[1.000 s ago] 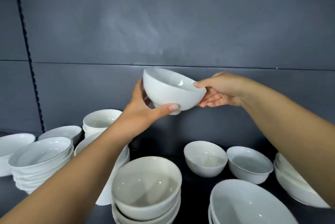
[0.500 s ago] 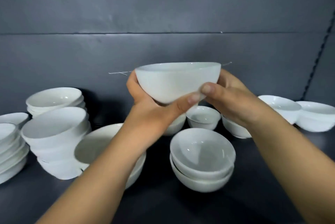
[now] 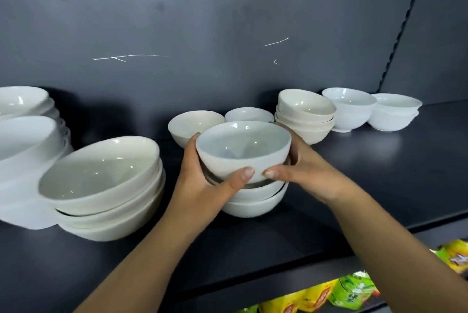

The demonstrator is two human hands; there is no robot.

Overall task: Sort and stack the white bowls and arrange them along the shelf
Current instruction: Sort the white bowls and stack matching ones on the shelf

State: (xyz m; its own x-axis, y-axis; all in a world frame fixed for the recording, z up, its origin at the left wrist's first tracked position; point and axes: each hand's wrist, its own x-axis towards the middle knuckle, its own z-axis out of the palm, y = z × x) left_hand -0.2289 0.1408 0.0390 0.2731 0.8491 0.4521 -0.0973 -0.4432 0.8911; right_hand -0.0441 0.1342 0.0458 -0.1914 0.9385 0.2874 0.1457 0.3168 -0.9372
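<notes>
Leftmost bowl stacks (image 3: pixel 22 150) blurred and cropped, snack packets (image 3: pixel 350 292) cut off

a dark grey back panel (image 3: pixel 228 21) bears white scratches (image 3: pixel 131 57); yellow and green packets (image 3: pixel 349 292) lie below the dark shelf (image 3: pixel 379 173).

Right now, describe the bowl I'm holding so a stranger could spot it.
On the dark shelf, find the short stack at front centre. The bowl tops it. It alone is gripped by the left hand and right hand.
</notes>
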